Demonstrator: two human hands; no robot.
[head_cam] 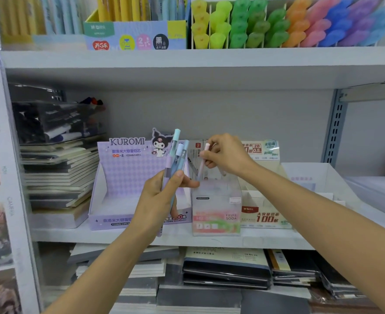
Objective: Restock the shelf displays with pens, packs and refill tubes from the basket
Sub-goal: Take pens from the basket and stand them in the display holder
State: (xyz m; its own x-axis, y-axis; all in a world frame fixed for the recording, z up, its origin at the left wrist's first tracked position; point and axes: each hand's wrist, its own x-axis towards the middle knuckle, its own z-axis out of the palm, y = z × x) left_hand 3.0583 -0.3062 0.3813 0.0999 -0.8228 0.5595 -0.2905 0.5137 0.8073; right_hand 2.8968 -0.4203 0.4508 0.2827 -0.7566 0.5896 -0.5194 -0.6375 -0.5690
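Grey shop shelf [62,234] | left hand [157,200] fingers curled around bunch of refill tubes [176,152] | right hand [226,155] pinches pink tube [200,171] at top of frosted box [216,200]

Quick count: two hands, the left hand [162,193] gripping a bunch of pens [175,155] (three or four, can't quite tell), the right hand [225,155] pinching one pink pen [202,165]. Four display boxes on the middle shelf [141,236]: Kuromi box [128,168], Fruit Soda box [216,211], cream refill box [266,216], plain white box [311,177].
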